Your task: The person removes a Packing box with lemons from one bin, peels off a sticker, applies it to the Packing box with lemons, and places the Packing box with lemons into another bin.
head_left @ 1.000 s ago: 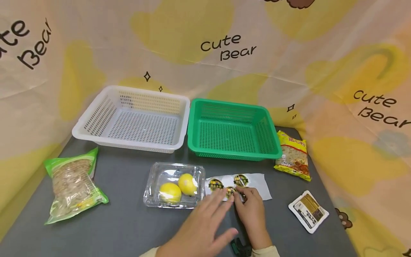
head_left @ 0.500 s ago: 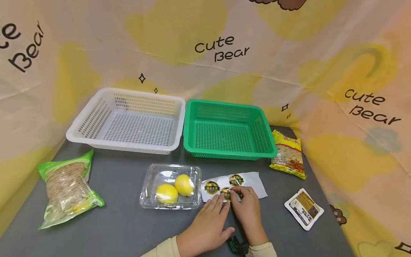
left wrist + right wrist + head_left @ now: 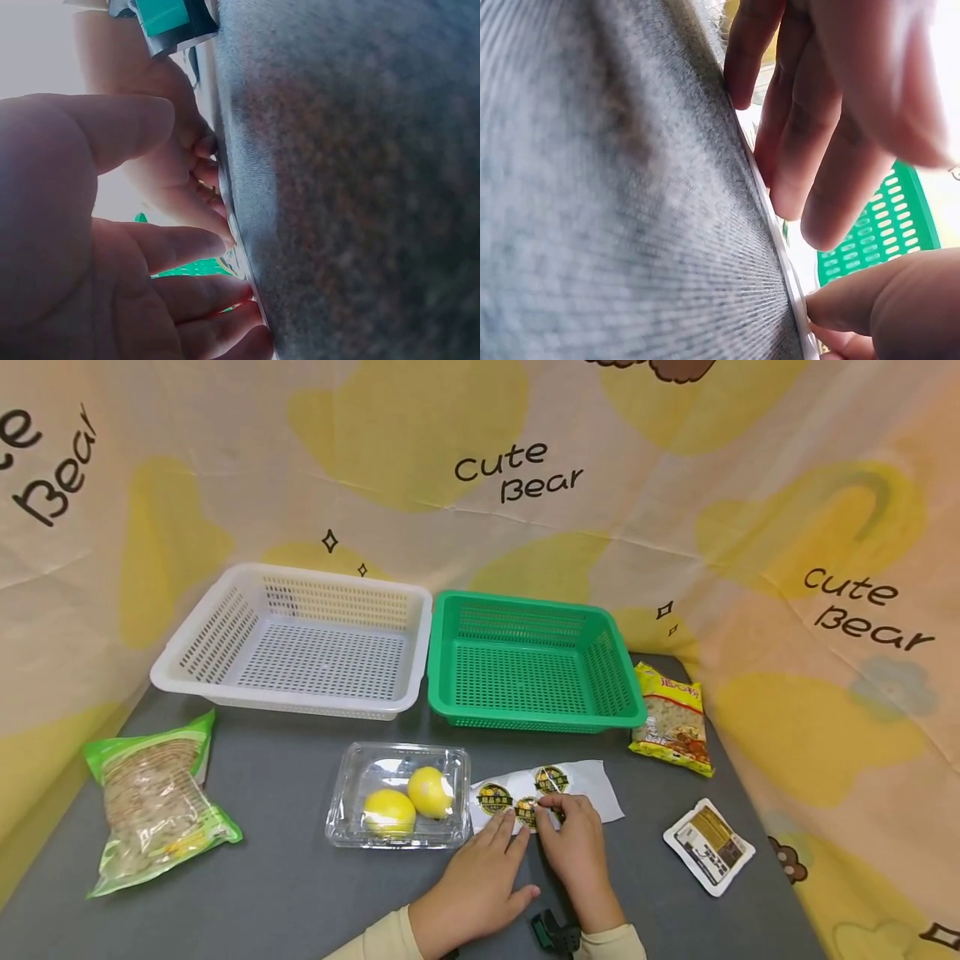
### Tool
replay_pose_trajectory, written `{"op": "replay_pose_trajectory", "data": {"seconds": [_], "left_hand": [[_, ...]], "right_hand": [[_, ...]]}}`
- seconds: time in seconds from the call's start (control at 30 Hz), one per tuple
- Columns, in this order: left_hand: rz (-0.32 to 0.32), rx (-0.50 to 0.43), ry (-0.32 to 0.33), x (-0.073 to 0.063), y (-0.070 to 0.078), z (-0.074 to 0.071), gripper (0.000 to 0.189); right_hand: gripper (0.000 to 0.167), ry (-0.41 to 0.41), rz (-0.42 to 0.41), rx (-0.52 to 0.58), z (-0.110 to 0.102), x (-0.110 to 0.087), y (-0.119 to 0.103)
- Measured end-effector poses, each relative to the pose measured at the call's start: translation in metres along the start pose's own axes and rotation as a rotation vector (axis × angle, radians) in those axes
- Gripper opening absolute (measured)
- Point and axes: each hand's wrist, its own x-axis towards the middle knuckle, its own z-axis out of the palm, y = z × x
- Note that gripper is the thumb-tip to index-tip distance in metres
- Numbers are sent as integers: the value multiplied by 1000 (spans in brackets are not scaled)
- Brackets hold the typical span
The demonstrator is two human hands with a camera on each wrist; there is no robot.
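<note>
A white sticker sheet with several round black-and-gold fruit stickers lies on the grey table. My left hand rests its straight fingers on the sheet's near edge; the same fingers show in the left wrist view. Curled over the sheet, my right hand has thumb and index finger together at the edge of the middle round sticker; fingers partly hide that sticker. Left of the sheet stands a shut clear plastic box with two yellow lemons inside.
Behind stand a white basket and a green basket, side by side. A green-edged bag lies at the left. On the right are a yellow food packet and a small white-and-brown packet.
The left hand has come down from above the sheet and now touches its near edge. The right hand keeps its place at the middle sticker. The head view has shifted slightly.
</note>
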Motion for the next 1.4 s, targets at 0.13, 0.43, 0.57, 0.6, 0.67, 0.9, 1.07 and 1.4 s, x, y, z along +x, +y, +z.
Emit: {"op": "replay_pose_trajectory", "data": {"seconds": [0.13,0.43,0.57,0.6,0.67,0.9,1.07,1.4], "left_hand": [[-11,-9,-6,0,-1,0,73],[-18,-10,6,0,-2,1,73],[-13,-9,12,0,-2,1,73],[-12,-9,14,0,-2,1,73],[-10,-8,16,0,-2,1,73],[-5,-11,24,0,-3,0,72],[2,-4,45,1,-4,0,73],[-8,-47,28,2,-4,3,78]], "right_hand": [[8,-1,-1,1,1,-1,1],[17,32,-24,-52,-3,-4,2],[17,25,-25,-40,-4,-5,1],[16,20,-23,-35,-4,-5,2],[16,10,-15,-23,-4,-5,2],[12,-24,14,6,-3,-2,3],[8,-20,15,-10,-1,2,1],[4,24,-50,-66,3,0,4]]}}
